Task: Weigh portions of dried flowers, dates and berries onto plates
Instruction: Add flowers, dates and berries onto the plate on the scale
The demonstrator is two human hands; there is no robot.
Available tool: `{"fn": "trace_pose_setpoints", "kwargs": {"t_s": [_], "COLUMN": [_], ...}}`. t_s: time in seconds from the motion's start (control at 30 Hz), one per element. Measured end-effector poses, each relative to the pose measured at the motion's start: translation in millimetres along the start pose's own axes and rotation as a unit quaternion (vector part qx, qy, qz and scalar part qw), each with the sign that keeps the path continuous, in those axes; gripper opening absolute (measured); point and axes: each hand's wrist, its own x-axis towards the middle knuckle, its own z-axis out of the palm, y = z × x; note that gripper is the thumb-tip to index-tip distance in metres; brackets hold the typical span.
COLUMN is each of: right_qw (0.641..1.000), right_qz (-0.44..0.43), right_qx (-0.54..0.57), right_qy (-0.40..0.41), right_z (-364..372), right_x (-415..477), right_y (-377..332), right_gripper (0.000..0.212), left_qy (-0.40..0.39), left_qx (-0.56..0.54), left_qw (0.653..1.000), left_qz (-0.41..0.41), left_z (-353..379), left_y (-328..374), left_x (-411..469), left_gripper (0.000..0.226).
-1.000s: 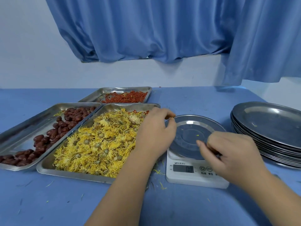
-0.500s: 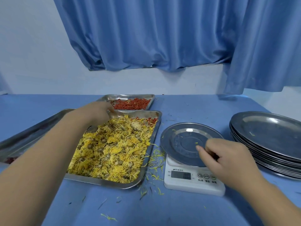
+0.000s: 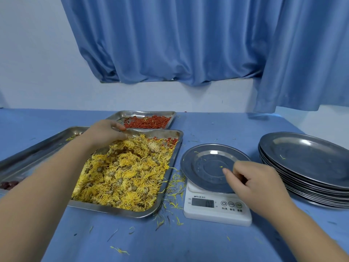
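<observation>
A steel tray (image 3: 132, 213) heaped with yellow dried flowers (image 3: 128, 173) lies in the middle of the table. My left hand (image 3: 107, 133) reaches to its far left corner, fingers curled down into the flowers. To the right an empty steel plate (image 3: 205, 163) sits on a white digital scale (image 3: 217, 208). My right hand (image 3: 253, 180) pinches the plate's near right rim, thumb on top. A tray of red berries (image 3: 149, 121) stands behind. My left arm hides most of the date tray (image 3: 37, 146), with a few dates (image 3: 9, 184) showing.
A stack of steel plates (image 3: 306, 159) stands at the right edge of the blue table (image 3: 170, 242). Loose yellow petals (image 3: 175, 186) litter the cloth between the flower tray and the scale. A blue curtain (image 3: 188, 44) hangs over the wall behind.
My left hand has left the plate's left rim and moved left and back to the far corner of the flower tray. My right hand has stayed on the plate.
</observation>
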Motion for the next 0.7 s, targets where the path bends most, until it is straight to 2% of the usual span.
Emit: {"fn": "trace_pose_setpoints", "kwargs": {"t_s": [0.13,0.2,0.43,0.5,0.63,0.7], "right_qw": [1.000,1.000,0.999,0.999,0.999,0.999], "right_qz": [0.007,0.008,0.019,0.020,0.019,0.019], "right_qx": [0.011,0.016,0.022,0.026,0.025,0.026], "right_qy": [-0.010,-0.013,-0.025,-0.027,-0.026,-0.028], "right_z": [0.1,-0.3,-0.5,-0.1,-0.1,-0.2], "right_x": [-0.2,0.0,-0.2,-0.2,-0.5,-0.9], "right_y": [-0.3,-0.7,0.4,1.3,2.3,2.0], "right_gripper": [0.054,0.056,0.057,0.057,0.056,0.054], "left_qy": [0.002,-0.009,-0.071,-0.124,-0.223,-0.251], "left_qx": [-0.113,-0.130,-0.041,-0.003,0.015,0.030], "left_qw": [0.993,0.991,0.997,0.992,0.974,0.967], "left_qz": [-0.022,-0.036,0.005,0.018,0.023,0.041], "left_z": [0.2,-0.1,4.4,5.0,0.8,-0.9], "left_y": [5.4,7.6,15.1,17.5,23.2,24.7], "left_x": [-0.3,-1.0,-13.8,-19.3,-26.1,-26.8], "left_gripper": [0.016,0.014,0.019,0.022,0.050,0.050]}}
